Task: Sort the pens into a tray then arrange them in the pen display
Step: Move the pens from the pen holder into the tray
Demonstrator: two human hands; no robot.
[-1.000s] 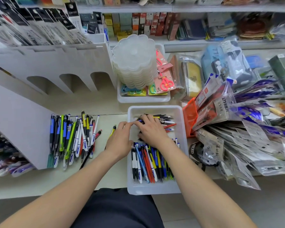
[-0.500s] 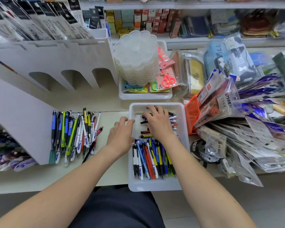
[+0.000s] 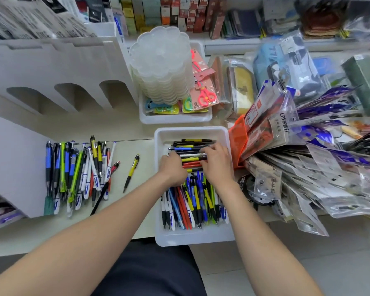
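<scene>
A white tray (image 3: 191, 131) sits at the counter's front edge. Its near half holds several pens laid lengthwise (image 3: 192, 207); its far half holds a bunch of pens lying crosswise (image 3: 191, 146). Both hands are inside the tray on the crosswise bunch. My left hand (image 3: 172, 169) curls its fingers over the pens' left ends. My right hand (image 3: 217, 165) curls over their right ends, fingertips on top of the bunch. A loose pile of pens (image 3: 79, 174) lies on the counter to the left, with one yellow-black pen (image 3: 131, 171) apart from it. The white pen display (image 3: 51, 67) stands behind the pile.
Behind the tray stands another white tray (image 3: 175, 119) with stacked clear flower-shaped boxes (image 3: 160, 67) and packaged scissors. An orange bin (image 3: 239, 142) full of packets touches the tray's right side. More bagged stationery (image 3: 329, 178) spreads over the right; shelves run along the back.
My left hand has moved from the tray's left rim into the tray onto the crosswise pens. My right hand has drawn back slightly over the same bunch.
</scene>
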